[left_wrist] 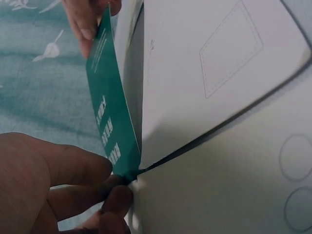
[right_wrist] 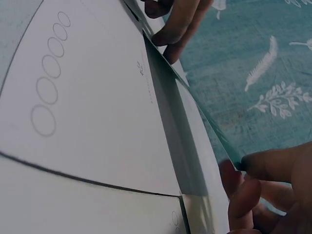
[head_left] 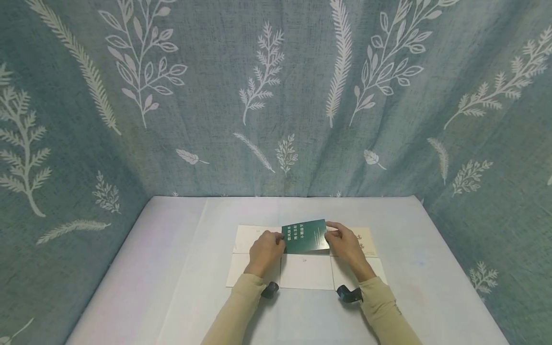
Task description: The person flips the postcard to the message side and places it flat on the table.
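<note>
A green postcard with white lettering (head_left: 305, 239) is tilted up between the two hands. My left hand (head_left: 265, 251) pinches its left end, thumb against the printed face in the left wrist view. The other end is pinched by my right hand (head_left: 346, 245), between thumb and fingers. In the right wrist view the green card (right_wrist: 209, 119) shows nearly edge-on, its far edge raised above the cards under it. A white postcard with a printed stamp box (left_wrist: 195, 73) lies flat right in front of it.
Several pale cards lie edge to edge in two rows, among them a blank front middle card (head_left: 307, 275), a back left card (head_left: 247, 238) and a beige card (head_left: 366, 239). They rest on a white-covered table (head_left: 172, 282). A patterned green curtain (head_left: 276, 182) borders its back and sides.
</note>
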Available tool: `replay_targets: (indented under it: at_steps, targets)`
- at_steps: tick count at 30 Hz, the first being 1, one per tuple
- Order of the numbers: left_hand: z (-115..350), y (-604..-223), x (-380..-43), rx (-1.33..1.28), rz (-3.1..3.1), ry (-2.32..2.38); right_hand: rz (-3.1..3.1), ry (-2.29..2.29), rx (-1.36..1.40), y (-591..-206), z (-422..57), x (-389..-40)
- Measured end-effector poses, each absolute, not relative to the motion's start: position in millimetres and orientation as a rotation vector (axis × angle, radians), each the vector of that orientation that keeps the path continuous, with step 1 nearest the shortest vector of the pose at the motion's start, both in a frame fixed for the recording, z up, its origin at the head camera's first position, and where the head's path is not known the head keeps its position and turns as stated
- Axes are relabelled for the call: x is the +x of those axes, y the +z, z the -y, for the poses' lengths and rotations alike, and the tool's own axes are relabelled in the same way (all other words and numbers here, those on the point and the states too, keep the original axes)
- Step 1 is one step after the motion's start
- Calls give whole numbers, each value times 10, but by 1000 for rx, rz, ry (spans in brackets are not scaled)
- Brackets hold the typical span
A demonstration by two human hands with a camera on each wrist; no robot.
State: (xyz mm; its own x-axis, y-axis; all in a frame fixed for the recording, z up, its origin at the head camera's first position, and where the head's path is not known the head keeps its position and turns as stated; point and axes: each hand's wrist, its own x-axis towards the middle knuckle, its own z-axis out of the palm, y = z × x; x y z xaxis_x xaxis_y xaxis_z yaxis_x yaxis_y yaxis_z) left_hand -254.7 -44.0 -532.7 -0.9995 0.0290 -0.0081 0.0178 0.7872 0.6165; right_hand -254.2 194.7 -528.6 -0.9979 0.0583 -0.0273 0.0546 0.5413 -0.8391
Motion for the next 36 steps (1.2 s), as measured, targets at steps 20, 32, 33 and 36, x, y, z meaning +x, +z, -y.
replay_targets:
  at_steps: [20, 32, 33, 36]
  targets:
    - [496, -5290, -2552, 43, -2970, 1033, 2743, 1501, -143, -5335, -2042, -2523]
    - [497, -5275, -2566, -16, -3011, 1127, 2668, 1564, -219, -5295, -2113, -2538]
    - [487, -5280, -2568, -21, -3012, 1143, 2662, 1574, -223, -5289, -2107, -2538]
    - [462, -5282, -2564, -32, -3010, 1178, 2633, 1632, -220, -5273, -2081, -2536]
